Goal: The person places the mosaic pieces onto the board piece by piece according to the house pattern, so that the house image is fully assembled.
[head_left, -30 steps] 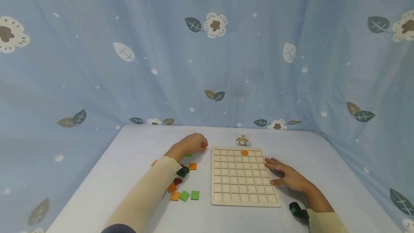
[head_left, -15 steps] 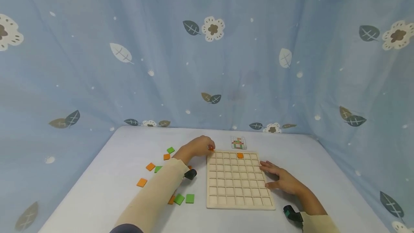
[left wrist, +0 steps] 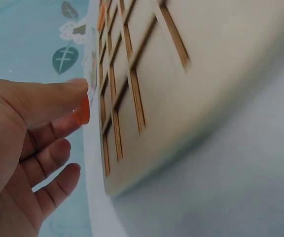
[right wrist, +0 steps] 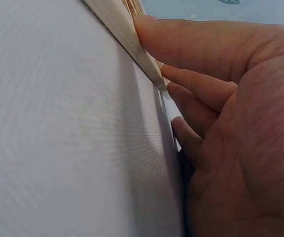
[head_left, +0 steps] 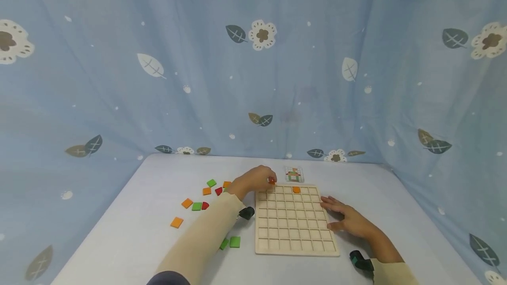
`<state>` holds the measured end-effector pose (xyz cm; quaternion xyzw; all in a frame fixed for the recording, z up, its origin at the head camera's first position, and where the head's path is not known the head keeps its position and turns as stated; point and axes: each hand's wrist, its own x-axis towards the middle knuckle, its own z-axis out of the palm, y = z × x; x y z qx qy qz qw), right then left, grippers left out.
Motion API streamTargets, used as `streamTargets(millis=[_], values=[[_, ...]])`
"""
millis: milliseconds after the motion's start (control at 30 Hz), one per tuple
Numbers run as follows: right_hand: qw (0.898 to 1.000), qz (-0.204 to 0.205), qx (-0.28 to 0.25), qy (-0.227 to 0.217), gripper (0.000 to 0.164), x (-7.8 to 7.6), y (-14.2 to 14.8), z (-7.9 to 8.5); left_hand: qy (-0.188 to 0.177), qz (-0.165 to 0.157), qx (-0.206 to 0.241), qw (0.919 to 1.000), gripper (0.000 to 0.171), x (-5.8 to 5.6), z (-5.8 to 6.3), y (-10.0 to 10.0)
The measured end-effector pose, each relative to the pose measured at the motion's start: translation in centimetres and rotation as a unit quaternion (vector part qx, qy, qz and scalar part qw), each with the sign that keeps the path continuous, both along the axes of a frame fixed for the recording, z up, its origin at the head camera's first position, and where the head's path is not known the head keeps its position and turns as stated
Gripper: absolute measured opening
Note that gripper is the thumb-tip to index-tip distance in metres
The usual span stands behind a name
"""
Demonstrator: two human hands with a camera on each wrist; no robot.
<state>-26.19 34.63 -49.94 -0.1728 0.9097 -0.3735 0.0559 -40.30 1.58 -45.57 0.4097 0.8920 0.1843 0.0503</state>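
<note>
A wooden grid board (head_left: 297, 250) lies flat on the white table. My left hand (head_left: 256, 178) is over the board's far left corner and pinches a small orange tile (left wrist: 84, 111) between thumb and index finger; its other fingers are loosely bent. One orange tile (head_left: 296, 190) sits in a cell of the far row. At the board's right side rests my right hand (head_left: 350, 220), with thumb and fingers extended. In the right wrist view its thumb (right wrist: 196, 47) and fingertips touch the wooden rim.
Several loose green (head_left: 196, 206), orange (head_left: 176, 222) and red (head_left: 218, 191) tiles lie left of the board, some partly hidden by the left sleeve (head_left: 206, 232). A small patterned card (head_left: 294, 174) lies just beyond the board's far edge. A blue printed curtain (head_left: 198, 100) hangs behind the table.
My left hand has moved right with the orange tile, from beside the board to over its far left corner. My right hand has stayed at the board's right edge.
</note>
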Motion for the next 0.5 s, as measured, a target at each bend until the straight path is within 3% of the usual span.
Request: streamTargets(millis=[233, 500], values=[[1.0, 0.007, 0.002, 0.008, 0.074, -0.1, 0.3, 0.1, -0.011, -0.005, 0.018, 0.9998, 0.017, -0.2, -0.4, 1.6], [1.0, 0.006, 0.0, 0.006, 0.075, -0.6, 0.2, -0.3, -0.02, 0.015, -0.002, 0.9997, 0.017, 0.0, -1.0, 2.3]])
